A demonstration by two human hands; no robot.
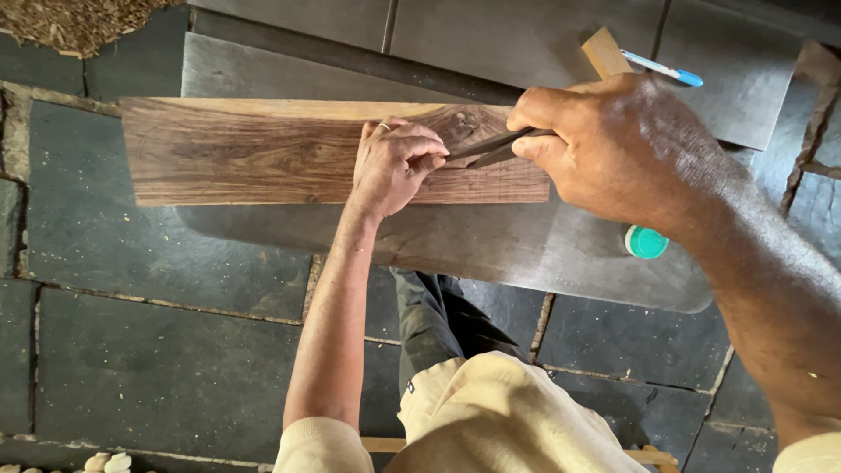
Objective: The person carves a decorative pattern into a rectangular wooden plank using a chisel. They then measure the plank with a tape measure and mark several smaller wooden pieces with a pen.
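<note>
A long plank of dark, streaked wood (245, 149) lies flat on a grey stone slab (526, 250). My right hand (613, 140) grips a thin dark metal tool with two legs (495, 147), held low over the plank's right part and pointing left. My left hand (394, 162) rests on the plank with a ring on one finger. Its fingertips are pinched around the tool's tip, which touches the wood near a knot (464, 121). The tip itself is hidden by the fingers.
Behind the plank a dark round bar (350, 57) runs across the slab. A small wooden block (604, 51) and a blue-and-white pen (666, 68) lie at the back right. A teal round cap (646, 242) peeks out under my right wrist. Wood shavings (70, 22) are heaped at top left on the stone floor.
</note>
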